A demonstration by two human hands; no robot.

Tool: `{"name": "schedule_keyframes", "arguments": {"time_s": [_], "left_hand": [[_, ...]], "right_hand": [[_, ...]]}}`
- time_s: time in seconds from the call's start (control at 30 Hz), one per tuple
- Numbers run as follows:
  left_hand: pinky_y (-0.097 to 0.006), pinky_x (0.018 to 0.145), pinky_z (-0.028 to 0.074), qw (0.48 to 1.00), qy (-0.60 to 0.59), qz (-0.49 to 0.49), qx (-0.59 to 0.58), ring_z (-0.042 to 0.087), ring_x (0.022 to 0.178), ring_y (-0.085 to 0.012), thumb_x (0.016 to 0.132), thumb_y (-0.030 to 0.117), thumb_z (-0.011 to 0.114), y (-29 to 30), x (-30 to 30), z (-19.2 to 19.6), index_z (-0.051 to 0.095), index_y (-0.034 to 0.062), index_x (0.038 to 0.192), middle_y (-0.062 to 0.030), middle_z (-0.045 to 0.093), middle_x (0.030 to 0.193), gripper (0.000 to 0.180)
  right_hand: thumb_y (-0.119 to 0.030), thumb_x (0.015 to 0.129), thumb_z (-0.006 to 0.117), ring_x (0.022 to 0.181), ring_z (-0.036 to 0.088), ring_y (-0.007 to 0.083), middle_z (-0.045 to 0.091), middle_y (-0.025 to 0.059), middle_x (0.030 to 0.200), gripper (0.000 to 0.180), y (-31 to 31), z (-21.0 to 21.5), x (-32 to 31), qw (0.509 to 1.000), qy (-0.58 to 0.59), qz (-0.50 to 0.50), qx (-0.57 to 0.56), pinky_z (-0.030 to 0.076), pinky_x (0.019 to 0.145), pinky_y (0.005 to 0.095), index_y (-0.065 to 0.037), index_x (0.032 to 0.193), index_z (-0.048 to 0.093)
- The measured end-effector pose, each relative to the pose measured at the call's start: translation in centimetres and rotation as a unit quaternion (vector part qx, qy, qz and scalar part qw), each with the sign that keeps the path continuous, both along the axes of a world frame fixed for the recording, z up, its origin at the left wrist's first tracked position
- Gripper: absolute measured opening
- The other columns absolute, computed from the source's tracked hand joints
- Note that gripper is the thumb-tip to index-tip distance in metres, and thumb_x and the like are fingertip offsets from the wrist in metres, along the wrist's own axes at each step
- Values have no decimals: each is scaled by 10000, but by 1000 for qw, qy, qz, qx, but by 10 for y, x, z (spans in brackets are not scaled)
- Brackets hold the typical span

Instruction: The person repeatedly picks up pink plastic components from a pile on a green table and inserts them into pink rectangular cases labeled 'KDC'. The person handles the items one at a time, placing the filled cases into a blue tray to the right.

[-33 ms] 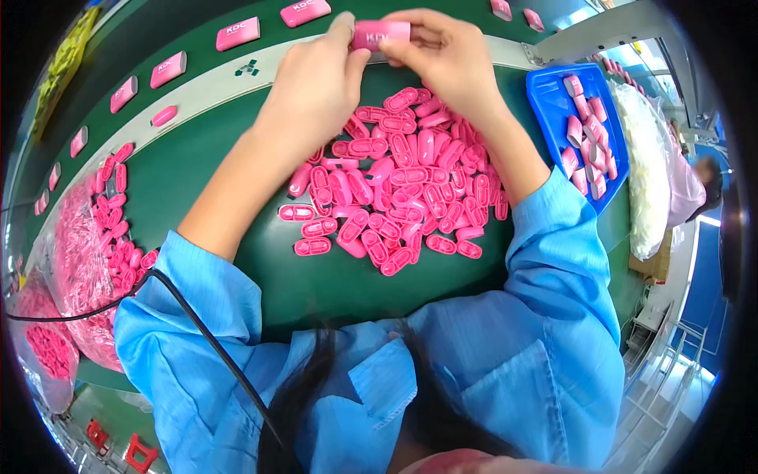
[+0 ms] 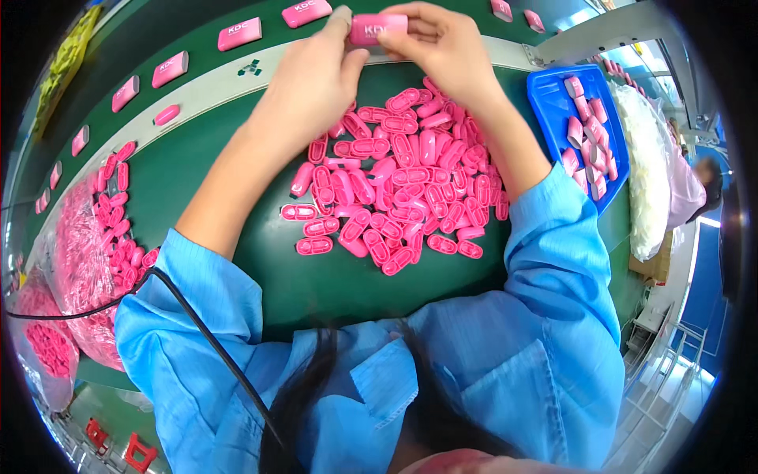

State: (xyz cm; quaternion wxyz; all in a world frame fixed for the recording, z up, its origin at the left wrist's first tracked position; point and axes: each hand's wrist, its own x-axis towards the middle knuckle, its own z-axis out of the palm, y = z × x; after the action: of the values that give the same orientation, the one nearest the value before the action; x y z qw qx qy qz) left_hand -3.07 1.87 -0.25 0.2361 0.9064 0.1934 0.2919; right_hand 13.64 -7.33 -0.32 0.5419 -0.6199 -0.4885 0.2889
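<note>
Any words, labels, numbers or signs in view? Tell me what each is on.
I can't copy printed words, but here's where they stand:
Pink case in the right hand: big white letters; smaller print below, blurred.
Nearer cases on the green belt: white letters; farther ones too small to read.
Cases in the blue tray: print too small to read.

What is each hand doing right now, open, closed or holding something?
Left hand: at the left end of the pink case; whether it grips cannot be told.
Right hand: closed, holding the pink case.
</note>
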Motion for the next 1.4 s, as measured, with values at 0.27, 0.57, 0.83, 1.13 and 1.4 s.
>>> {"name": "schedule_keyframes", "arguments": {"time_s": [0.27,0.57,0.83,1.13,1.4], "left_hand": [[-315,742,501,970,196,-131,-60,633,815,-234,738,64,737,25,-27,28,694,-11,942,-116,646,898,221],[-298,600,494,985,80,-94,-119,619,635,-133,833,133,686,6,-11,19,661,31,1114,-108,661,852,300],[-274,898,531,846,-59,-110,-519,670,956,-203,915,125,629,13,-4,4,553,-25,1252,-120,633,1132,376],[-264,865,532,841,-131,-67,-521,669,951,-185,901,137,652,15,-3,3,579,-60,1199,-128,664,1073,364],[-240,835,534,847,-140,-55,-510,659,952,-149,889,130,665,3,-1,0,605,-50,1194,-123,676,1065,360]], "right_hand": [[-188,886,651,669,636,122,679,78,817,258,84,-13,55,992,-59,-62,-96,502,569,248,42,1003,654],[-241,869,577,920,646,420,653,275,989,306,40,-14,192,726,-577,-263,-264,526,828,467,37,963,665],[-74,870,654,908,669,213,677,172,1014,229,6,28,101,992,-45,-69,-97,547,795,329,55,1046,583],[-76,868,678,927,647,145,667,101,1052,357,-11,-5,0,989,149,16,9,531,838,259,34,1189,566],[-39,871,664,939,650,161,666,121,1048,310,-12,-14,3,976,216,19,17,538,849,272,25,1154,557]]}}
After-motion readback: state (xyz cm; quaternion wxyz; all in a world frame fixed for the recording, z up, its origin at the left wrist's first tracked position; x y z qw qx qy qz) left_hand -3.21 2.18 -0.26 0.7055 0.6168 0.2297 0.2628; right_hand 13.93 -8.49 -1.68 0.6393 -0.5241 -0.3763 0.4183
